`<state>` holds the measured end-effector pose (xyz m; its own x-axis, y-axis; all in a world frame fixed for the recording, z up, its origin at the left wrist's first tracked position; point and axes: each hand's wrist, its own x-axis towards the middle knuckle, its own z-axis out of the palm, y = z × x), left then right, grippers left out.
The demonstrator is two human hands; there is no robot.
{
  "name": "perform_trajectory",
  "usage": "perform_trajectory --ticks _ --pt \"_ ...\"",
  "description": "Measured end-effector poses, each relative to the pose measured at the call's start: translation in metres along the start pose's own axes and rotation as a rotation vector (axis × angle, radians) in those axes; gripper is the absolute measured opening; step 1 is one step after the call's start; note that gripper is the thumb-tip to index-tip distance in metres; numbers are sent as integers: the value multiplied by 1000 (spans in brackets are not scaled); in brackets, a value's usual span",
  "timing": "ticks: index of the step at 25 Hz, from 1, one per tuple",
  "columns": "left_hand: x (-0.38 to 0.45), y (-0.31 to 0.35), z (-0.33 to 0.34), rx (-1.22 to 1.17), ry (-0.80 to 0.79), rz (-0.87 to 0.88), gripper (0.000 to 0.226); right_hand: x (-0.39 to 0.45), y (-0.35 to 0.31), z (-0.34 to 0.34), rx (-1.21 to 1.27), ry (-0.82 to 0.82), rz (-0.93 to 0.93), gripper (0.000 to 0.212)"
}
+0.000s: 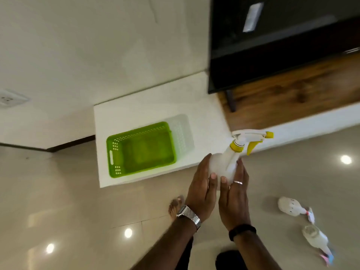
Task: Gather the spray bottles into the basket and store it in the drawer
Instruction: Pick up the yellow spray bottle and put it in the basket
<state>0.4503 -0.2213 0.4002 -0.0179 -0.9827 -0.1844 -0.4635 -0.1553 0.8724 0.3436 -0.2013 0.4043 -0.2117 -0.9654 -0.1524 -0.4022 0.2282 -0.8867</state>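
A white spray bottle (226, 164) with a yellow trigger is cupped between the left hand (201, 189) and the right hand (232, 195), fingers curled around its round body, just right of the empty green basket (140, 151) on the white ledge (155, 106). 2 more bottles (292, 208) (316, 239) are seen lying on the floor. The plastic is judged light, smooth and slightly squeezable; the neck would be the firmer hold.

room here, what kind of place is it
Probably a living room in a home: a dark television stands on a low wooden and white unit, a wall socket sits low on the pale wall, and the floor is glossy tile.
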Motion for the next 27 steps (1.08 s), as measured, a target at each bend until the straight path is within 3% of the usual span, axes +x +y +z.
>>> perform_trajectory --ticks 6,12,16,21,27 --pt "40 -60 -148 41 235 -14 56 47 -72 135 -68 -271 -241 69" --pt "38 -146 -245 550 364 -140 60 66 -92 237 -249 -516 -364 79" --pt "39 -191 -269 683 357 -181 58 76 -87 281 -334 -625 -385 78" --pt "52 -217 -273 762 311 -148 59 85 -73 303 -387 -646 -372 77" --pt "60 -227 -256 663 229 -164 63 87 -63 311 -417 -611 -323 69"
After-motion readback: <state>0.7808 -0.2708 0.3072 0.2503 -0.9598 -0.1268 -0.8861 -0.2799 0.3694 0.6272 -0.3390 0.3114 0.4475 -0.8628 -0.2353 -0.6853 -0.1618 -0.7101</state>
